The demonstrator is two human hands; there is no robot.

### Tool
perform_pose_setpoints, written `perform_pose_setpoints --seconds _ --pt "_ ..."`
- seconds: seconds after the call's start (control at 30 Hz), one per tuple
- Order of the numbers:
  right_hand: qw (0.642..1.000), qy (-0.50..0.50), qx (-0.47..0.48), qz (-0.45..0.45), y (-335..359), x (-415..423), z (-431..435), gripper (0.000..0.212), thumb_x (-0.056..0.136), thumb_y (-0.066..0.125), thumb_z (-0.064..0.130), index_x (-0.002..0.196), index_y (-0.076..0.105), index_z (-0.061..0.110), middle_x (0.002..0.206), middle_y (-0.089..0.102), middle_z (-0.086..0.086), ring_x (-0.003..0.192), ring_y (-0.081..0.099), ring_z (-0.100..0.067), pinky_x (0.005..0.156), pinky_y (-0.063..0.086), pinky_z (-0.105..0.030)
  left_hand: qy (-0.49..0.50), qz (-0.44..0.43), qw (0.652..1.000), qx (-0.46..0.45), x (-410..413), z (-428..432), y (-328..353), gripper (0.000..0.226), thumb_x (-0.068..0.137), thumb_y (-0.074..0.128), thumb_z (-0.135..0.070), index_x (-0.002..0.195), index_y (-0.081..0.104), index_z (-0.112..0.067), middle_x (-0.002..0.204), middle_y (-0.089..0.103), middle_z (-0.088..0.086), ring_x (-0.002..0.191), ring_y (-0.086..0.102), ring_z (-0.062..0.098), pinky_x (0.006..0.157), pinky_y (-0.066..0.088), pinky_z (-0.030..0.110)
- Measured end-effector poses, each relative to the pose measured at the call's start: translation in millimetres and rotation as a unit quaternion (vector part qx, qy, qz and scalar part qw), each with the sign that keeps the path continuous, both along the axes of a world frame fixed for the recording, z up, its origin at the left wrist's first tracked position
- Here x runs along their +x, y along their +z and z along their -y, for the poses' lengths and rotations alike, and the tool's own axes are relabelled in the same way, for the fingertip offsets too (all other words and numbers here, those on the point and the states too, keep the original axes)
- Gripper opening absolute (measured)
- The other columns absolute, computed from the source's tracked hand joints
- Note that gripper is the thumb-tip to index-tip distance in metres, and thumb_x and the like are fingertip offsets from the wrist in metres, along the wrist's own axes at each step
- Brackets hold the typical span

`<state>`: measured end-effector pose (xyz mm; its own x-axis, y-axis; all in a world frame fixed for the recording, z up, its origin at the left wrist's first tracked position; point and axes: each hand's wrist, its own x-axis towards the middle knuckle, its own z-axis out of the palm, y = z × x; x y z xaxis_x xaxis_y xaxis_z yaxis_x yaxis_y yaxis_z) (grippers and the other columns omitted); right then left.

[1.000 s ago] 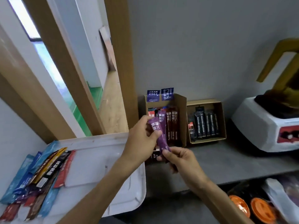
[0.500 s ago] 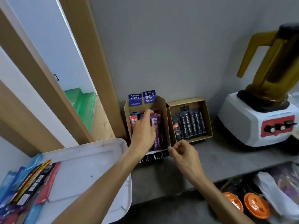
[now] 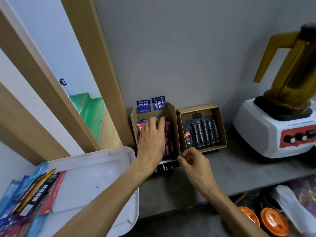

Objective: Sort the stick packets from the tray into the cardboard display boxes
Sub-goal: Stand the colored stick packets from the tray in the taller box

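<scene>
Grey surface (image 3: 239,170): my left hand (image 3: 151,142) pressed straight fingers (image 3: 160,124) on packets (image 3: 168,132) in the twelve-o'clock box (image 3: 173,117), likely light, floppy, best pinched mid-length; right hand (image 3: 195,165) curled, grip unclear.

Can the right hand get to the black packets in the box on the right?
Probably yes. The right hand is by the front corner of the right box, whose face is open. The black packets lie uncovered just past it, and the left hand is away in the left box.

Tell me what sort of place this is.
Likely a café or pantry drinks counter: a blender stands on the grey worktop, beside cardboard display boxes of coffee stick packets.
</scene>
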<state>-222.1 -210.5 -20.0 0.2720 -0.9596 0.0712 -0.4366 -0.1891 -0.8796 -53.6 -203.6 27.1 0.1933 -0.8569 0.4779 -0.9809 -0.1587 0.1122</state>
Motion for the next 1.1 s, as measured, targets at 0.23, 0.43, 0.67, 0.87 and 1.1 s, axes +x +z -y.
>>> perform_pose_setpoints --seconds 0.23,0.43,0.67,0.87,1.1 --pt "0.999 0.041 -0.009 -0.012 -10 1 4 0.034 0.092 0.071 0.03 0.124 0.061 0.027 0.107 0.067 0.013 0.09 0.066 0.002 0.076 0.056 -0.015 -0.004 0.122 0.991 0.055 -4 -16 -37 0.09 0.069 0.088 -0.025 0.145 0.043 -0.009 0.155 0.037 0.016 0.147 0.028 0.034 0.118 0.021 0.048" --pt "0.998 0.062 -0.016 -0.014 -16 4 4 0.034 0.094 0.068 0.023 0.127 0.063 0.025 0.107 0.068 0.016 0.09 0.065 0.008 0.075 0.056 -0.013 0.008 0.126 0.99 0.068 -10 -14 -37 0.084 0.077 0.08 -0.017 0.148 0.037 -0.006 0.156 0.033 0.019 0.148 0.022 0.038 0.118 0.027 0.054" --pt "0.997 0.069 -0.018 -0.016 -14 3 3 0.03 0.094 0.068 0.022 0.123 0.063 0.027 0.097 0.064 0.023 0.084 0.066 0.008 0.071 0.056 -0.014 0.004 0.108 0.99 0.086 -11 -11 -38 0.085 0.079 0.078 -0.012 0.15 0.031 -0.004 0.158 0.027 0.021 0.149 0.018 0.037 0.118 0.027 0.051" --pt "0.998 0.058 -0.023 -0.02 -12 3 -1 0.028 0.093 0.07 0.025 0.119 0.062 0.03 0.099 0.066 0.022 0.084 0.066 0.008 0.071 0.053 -0.009 -0.003 0.101 0.993 0.058 -12 -17 -35 0.087 0.074 0.082 -0.01 0.148 0.037 -0.004 0.157 0.032 0.019 0.148 0.022 0.036 0.117 0.024 0.048" --pt "0.999 -0.009 -0.029 -0.014 -11 -5 -20 0.014 0.09 0.072 0.03 0.102 0.066 0.026 0.09 0.068 0.013 0.081 0.065 0.004 0.069 0.056 -0.015 -0.044 0.028 0.999 -0.008 -6 -64 -21 0.076 0.069 0.088 -0.015 0.137 0.054 -0.008 0.148 0.047 0.014 0.138 0.043 0.032 0.104 0.036 0.043"
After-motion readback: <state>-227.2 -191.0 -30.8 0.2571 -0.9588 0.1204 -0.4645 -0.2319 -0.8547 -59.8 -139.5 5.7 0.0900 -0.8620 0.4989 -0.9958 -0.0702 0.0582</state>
